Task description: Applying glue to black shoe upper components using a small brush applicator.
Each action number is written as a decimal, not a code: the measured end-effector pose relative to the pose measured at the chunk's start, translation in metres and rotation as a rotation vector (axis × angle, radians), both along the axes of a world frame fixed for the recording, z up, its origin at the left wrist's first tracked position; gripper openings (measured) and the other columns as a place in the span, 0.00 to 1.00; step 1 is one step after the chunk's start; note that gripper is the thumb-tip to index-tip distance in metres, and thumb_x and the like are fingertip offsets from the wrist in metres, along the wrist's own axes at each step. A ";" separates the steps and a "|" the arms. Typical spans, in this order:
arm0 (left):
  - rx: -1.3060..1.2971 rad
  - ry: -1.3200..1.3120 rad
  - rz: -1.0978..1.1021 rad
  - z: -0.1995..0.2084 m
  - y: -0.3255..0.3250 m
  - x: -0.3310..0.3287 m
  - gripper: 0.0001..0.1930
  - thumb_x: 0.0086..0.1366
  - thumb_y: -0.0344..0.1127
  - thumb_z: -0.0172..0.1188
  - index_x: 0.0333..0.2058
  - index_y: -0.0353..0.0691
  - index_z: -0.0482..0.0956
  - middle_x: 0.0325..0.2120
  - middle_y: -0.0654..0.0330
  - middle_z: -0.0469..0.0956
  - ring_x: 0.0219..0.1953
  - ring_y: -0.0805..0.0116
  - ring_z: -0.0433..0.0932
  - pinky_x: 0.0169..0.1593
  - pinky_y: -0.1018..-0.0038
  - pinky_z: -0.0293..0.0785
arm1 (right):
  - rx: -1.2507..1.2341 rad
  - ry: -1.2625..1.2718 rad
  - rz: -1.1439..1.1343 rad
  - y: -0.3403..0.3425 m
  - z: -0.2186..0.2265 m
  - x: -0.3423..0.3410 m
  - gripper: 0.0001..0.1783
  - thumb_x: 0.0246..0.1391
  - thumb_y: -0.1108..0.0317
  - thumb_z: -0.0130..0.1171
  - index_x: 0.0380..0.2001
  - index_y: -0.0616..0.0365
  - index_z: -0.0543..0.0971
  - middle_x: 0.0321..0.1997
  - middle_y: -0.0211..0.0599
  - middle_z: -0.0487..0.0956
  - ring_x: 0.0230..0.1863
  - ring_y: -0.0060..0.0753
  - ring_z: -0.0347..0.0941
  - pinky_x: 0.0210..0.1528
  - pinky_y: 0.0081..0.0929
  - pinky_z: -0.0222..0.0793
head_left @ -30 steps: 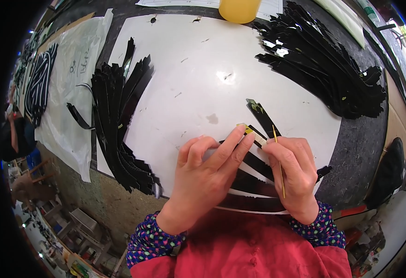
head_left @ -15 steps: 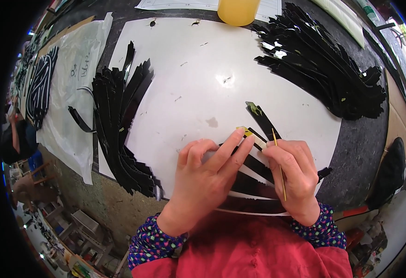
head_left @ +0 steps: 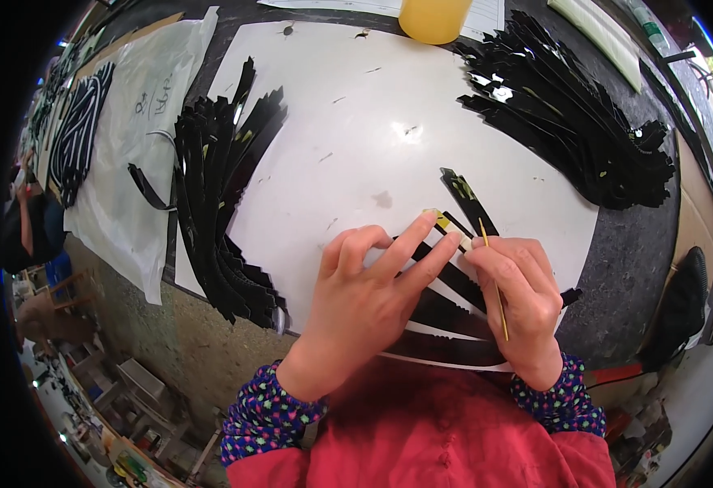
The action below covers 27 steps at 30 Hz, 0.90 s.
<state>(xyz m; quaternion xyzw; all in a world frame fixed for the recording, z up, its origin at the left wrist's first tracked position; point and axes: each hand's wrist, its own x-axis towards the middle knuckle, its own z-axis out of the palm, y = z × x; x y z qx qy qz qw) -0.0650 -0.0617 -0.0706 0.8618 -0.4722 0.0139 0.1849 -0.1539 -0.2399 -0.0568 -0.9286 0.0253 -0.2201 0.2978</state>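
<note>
My left hand (head_left: 363, 297) rests with its fingers stretched out over black strips on a white board (head_left: 348, 154). Its index and middle fingertips press near a small yellow patch (head_left: 442, 220) at the end of one strip. Pinched in my right hand (head_left: 523, 285) is a thin yellowish stick (head_left: 499, 307); those fingers also meet the edge of a pale piece beside the patch. Another black strip (head_left: 468, 202) with a greenish end reaches out beyond my right hand. Closer to me, a curved black strip (head_left: 446, 348) lies under both wrists.
Bundles of black strips lie on the left (head_left: 210, 203) and on the right (head_left: 576, 122). A container of yellow liquid (head_left: 432, 19) stands at the far edge. Clear plastic sheeting (head_left: 133, 146) and striped cords (head_left: 84, 134) lie further left. A dark cloth item (head_left: 678, 305) is at the right.
My head view has shifted slightly, so the board and bundles sit a little differently in the picture. Both hands keep nearly the same hold; the stick has tilted slightly.
</note>
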 end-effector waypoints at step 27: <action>-0.119 -0.036 0.021 -0.011 0.002 0.000 0.26 0.57 0.33 0.64 0.57 0.58 0.79 0.61 0.74 0.70 0.48 0.67 0.68 0.54 0.68 0.64 | 0.539 0.239 0.043 0.001 0.000 0.038 0.15 0.73 0.65 0.49 0.37 0.64 0.78 0.22 0.29 0.74 0.19 0.17 0.68 0.23 0.18 0.64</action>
